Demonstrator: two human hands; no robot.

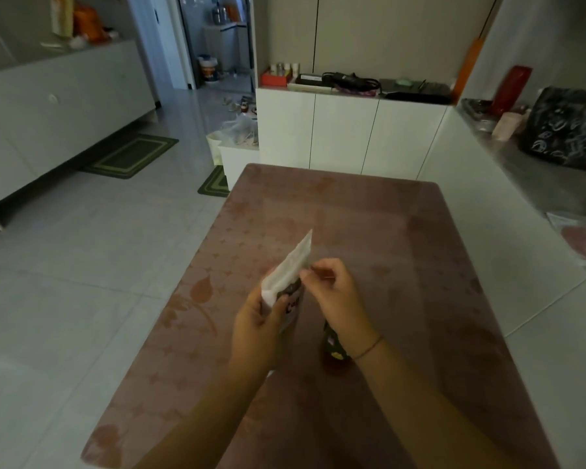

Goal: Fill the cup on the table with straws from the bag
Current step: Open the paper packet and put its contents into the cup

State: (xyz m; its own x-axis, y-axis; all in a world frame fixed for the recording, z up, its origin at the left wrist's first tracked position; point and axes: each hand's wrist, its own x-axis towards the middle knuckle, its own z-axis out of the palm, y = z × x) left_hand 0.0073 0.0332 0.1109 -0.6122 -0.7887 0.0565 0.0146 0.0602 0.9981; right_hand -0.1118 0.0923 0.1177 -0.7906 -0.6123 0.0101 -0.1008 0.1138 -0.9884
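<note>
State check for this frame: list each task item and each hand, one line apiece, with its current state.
bag: held up off the table, tilted, top end pointing away.
cup: standing on the table, mostly hidden under the right wrist; contents not visible.
left hand: gripping the bag's lower part.
right hand: fingertips pinching at the bag's edge.
table: covered by a patterned pink cloth.

Counter (369, 231): rectangular top, rounded corners, covered in a dusty-pink cloth with a faint star and leaf pattern. One item stands directly on it, near the front centre: a dark patterned cup (334, 346), upright, largely hidden behind a wrist. Pale tiled floor (99, 265) around it.
</note>
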